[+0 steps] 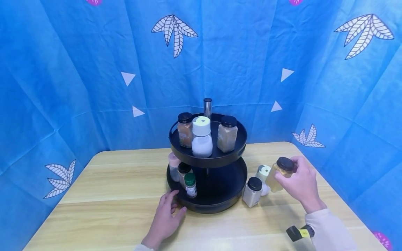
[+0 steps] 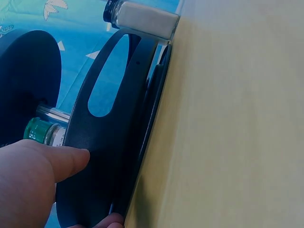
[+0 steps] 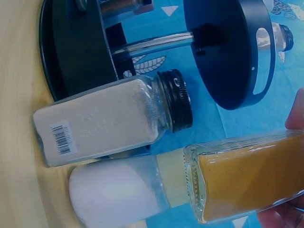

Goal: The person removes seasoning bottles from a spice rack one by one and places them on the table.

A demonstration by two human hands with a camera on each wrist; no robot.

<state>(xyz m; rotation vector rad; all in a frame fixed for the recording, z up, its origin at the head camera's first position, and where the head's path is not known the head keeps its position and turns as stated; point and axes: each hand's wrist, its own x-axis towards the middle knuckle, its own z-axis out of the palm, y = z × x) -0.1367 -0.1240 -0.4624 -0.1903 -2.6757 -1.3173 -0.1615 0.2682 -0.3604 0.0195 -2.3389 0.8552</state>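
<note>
My right hand [image 1: 301, 181] holds a square glass spice jar [image 3: 251, 175] of yellow-orange powder with a black lid, tilted and raised at the right. Behind it stands a white-capped shaker [image 3: 118, 190] of white contents. Beside that is a black-lidded jar [image 1: 252, 192] of pale powder. My left hand [image 1: 166, 216] touches the left front wall of the lower tray of a black two-tier rack [image 1: 210, 208]; its thumb [image 2: 71, 161] lies against that wall, the other fingers mostly hidden. Inside, near this hand, stands a small green-capped bottle [image 1: 190, 185].
On the upper tray [image 1: 208, 162] stand a reddish-brown spice jar [image 1: 185, 130], a white shaker [image 1: 202, 139] and a jar of greyish-brown spice [image 1: 227, 134]. A pink-capped shaker [image 1: 173, 166] and another black-lidded jar [image 1: 183, 170] share the lower tray. Blue curtains [image 1: 201, 69] surround the wooden table [image 1: 125, 181].
</note>
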